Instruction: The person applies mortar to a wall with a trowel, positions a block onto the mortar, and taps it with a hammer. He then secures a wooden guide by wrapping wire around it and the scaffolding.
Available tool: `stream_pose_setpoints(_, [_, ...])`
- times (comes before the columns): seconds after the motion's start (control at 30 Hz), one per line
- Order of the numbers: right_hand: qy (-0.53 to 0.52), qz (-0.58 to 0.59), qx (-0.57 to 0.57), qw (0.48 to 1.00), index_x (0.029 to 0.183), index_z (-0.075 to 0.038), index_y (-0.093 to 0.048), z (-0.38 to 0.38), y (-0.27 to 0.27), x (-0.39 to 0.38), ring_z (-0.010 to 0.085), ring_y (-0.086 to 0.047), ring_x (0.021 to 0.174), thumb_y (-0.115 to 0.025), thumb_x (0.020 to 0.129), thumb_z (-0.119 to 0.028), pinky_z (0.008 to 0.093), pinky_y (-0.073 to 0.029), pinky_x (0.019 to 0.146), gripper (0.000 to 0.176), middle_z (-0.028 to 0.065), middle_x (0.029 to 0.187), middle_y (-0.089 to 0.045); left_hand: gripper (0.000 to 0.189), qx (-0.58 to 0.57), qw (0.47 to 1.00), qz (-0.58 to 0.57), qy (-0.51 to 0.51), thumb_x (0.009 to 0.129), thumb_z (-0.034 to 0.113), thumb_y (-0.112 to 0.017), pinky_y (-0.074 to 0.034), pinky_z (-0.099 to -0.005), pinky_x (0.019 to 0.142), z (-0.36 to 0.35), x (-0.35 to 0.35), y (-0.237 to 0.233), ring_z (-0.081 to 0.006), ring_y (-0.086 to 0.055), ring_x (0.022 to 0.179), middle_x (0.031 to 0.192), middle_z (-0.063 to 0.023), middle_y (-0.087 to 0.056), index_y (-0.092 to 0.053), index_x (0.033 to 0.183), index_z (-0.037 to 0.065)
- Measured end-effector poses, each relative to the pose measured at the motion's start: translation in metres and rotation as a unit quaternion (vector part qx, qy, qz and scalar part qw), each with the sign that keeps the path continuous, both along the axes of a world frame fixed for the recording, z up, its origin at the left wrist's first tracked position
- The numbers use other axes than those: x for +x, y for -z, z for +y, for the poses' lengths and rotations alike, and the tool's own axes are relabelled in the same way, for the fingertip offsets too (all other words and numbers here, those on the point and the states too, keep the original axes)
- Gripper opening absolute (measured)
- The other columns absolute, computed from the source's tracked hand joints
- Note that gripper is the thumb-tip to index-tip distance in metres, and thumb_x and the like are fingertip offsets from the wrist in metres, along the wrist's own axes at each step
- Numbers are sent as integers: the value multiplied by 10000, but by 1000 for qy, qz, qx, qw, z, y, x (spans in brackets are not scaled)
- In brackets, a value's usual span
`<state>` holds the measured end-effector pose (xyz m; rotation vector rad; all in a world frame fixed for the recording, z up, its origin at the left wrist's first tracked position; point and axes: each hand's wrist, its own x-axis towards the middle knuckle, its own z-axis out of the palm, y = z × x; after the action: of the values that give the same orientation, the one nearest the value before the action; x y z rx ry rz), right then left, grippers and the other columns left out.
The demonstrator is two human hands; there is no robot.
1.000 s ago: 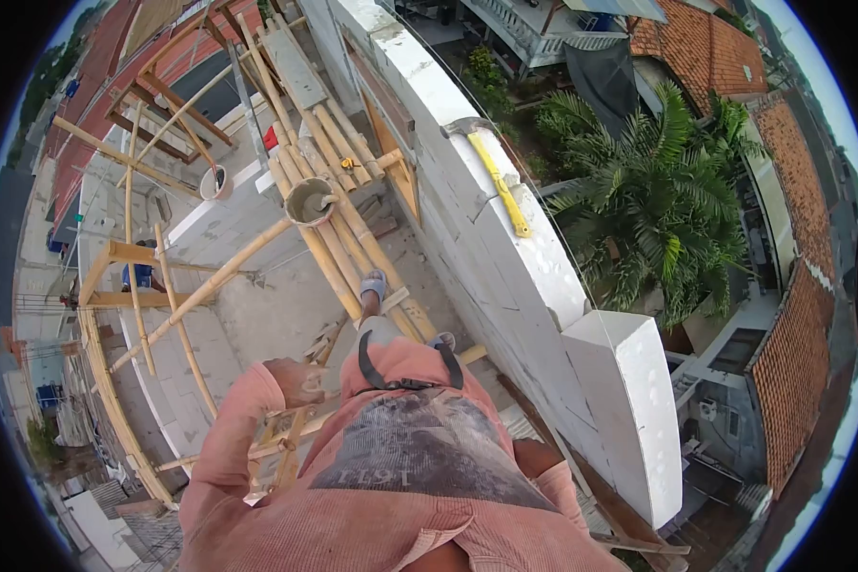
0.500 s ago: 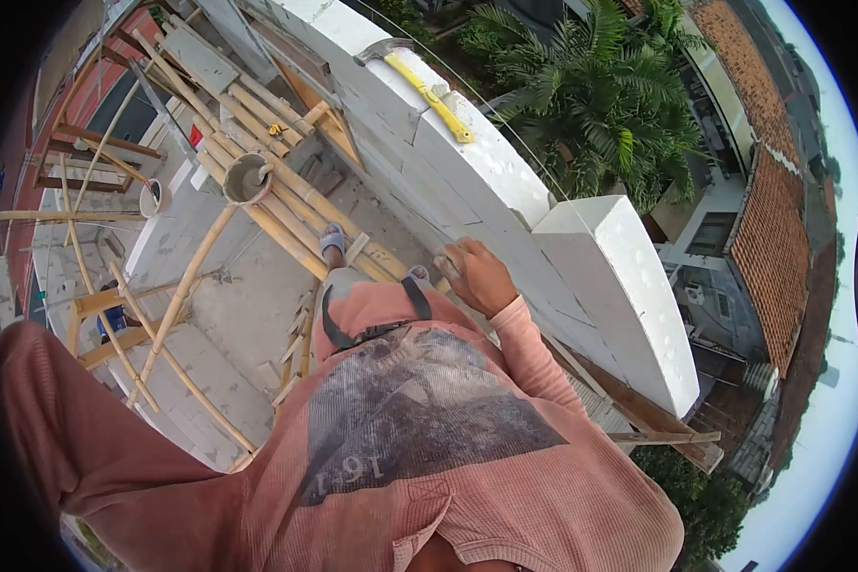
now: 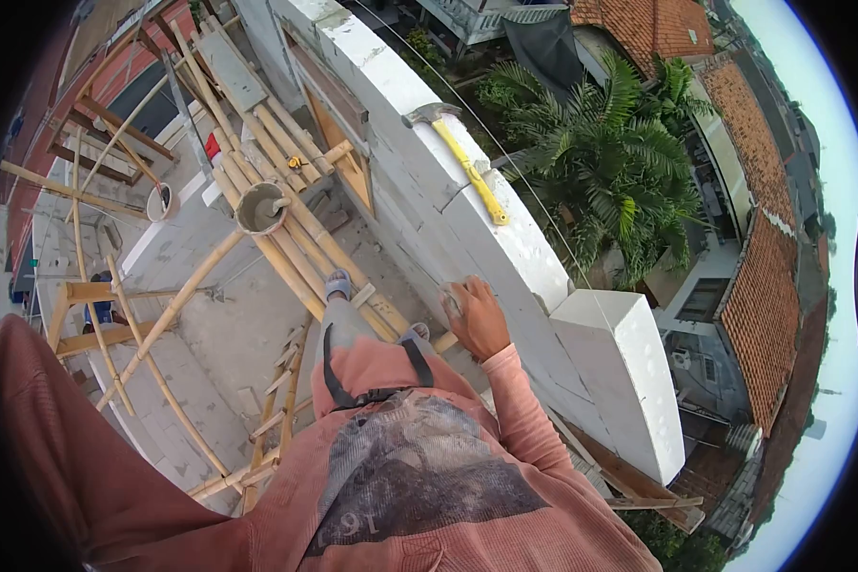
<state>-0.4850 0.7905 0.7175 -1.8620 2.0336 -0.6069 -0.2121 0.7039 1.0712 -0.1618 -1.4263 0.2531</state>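
My right hand (image 3: pixel 479 319) is closed, its fingers curled round a small greyish thing (image 3: pixel 453 303) that I cannot make out. It is held in front of my body, close to the inner face of the pale block wall (image 3: pixel 534 272). A claw hammer (image 3: pixel 475 176) with a yellow handle lies on top of that wall, beyond the hand. To the right, one white block (image 3: pixel 615 367) stands higher than its neighbours at the wall's end. My left sleeve reaches out to the lower left, and my left hand is outside the picture.
Bamboo poles (image 3: pixel 300 243) form a narrow platform under my feet, high above a concrete floor (image 3: pixel 234 334). On them stand a bucket of mortar (image 3: pixel 261 208) and a yellow tape measure (image 3: pixel 296 163). A string (image 3: pixel 505 157) runs along the wall's outer edge. Another person is partly visible below left.
The camera view has shifted, so the wall, hammer and bucket appear lower. My right hand has turned slightly, showing more of the greyish thing, and stays near the wall.
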Motion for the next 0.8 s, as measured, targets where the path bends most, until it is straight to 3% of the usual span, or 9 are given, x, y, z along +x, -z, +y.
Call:
stream_pose_setpoints(0.23, [116, 59, -122, 984, 1178, -41, -633, -77, 1, 4, 382, -545, 1084, -700, 887, -143, 470, -444, 964, 315, 178, 1139, -591, 595, 41, 982, 150, -111, 1044, 417, -467, -382, -453, 1130, -74, 63, 6, -339, -506, 1327, 1429, -215, -499, -429, 1442, -23])
stream_pose_setpoints(0.33, [153, 164, -106, 969, 1277, -35, -575, -123, 30, -29, 402, -532, 1130, -697, 899, -187, 486, -438, 983, 426, 212, 1187, -576, 606, 362, 898, 210, -135, 1042, 424, -465, -381, -465, 1133, -136, 116, 86, -344, -502, 1332, 1439, -216, -488, -416, 1452, -20])
stream_pose_setpoints(0.4, [159, 199, -71, 964, 1307, -17, -550, -145, 56, -49, 414, -530, 1140, -680, 926, -255, 492, -435, 989, 468, 228, 1207, -570, 608, 662, 735, 36, -140, 1019, 418, -518, -372, -445, 1141, -170, 161, 224, -359, -482, 1350, 1438, -251, -485, -454, 1420, -34])
stream_pose_setpoints(0.47, [170, 206, -27, 963, 1343, -5, -533, -163, 63, -49, 411, -532, 1156, -647, 958, -316, 495, -434, 994, 507, 230, 1230, -571, 609, 771, 561, -154, -258, 993, 414, -539, -369, -442, 1143, -154, 200, 404, -392, -469, 1348, 1422, -281, -490, -498, 1387, -49])
stream_pose_setpoints(0.53, [186, 236, -6, 954, 1374, -20, -526, -178, 68, -47, 396, -540, 1166, -616, 983, -327, 497, -436, 996, 505, 217, 1238, -581, 611, 774, 361, -396, -337, 968, 410, -561, -366, -440, 1145, -64, 230, 574, -425, -455, 1346, 1406, -311, -495, -542, 1354, -64])
stream_pose_setpoints(0.6, [212, 246, 13, 946, 1376, -37, -538, -179, 73, -49, 384, -553, 1158, -590, 1001, -304, 494, -440, 992, 463, 203, 1229, -596, 615, 848, 31, -496, -186, 946, 459, -549, -398, -455, 1119, 12, 244, 667, -390, -491, 1336, 1422, -271, -519, -578, 1356, 1])
stream_pose_setpoints(0.63, [234, 232, 22, 944, 1368, -39, -546, -180, 73, -47, 380, -560, 1148, -576, 1009, -291, 490, -441, 989, 440, 198, 1221, -603, 617, 893, -142, -409, -124, 925, 521, -545, -408, -480, 1105, 42, 248, 657, -355, -503, 1346, 1463, -194, -521, -613, 1355, 83])
stream_pose_setpoints(0.67, [252, 221, 44, 941, 1362, -29, -549, -185, 65, -41, 386, -567, 1142, -569, 1012, -280, 484, -447, 985, 431, 203, 1223, -606, 629, 890, -109, -429, -113, 915, 564, -559, -388, -480, 1121, 119, 268, 742, -348, -470, 1385, 1511, -128, -494, -608, 1377, 141])
stream_pose_setpoints(0.8, [256, 220, 66, 939, 1349, 2, -546, -191, 57, -43, 405, -590, 1126, -552, 1018, -263, 473, -473, 965, 424, 223, 1235, -610, 704, 844, -210, -493, -38, 906, 618, -562, -383, -480, 1126, 168, 304, 702, -366, -480, 1373, 1504, -126, -505, -523, 1457, 182])
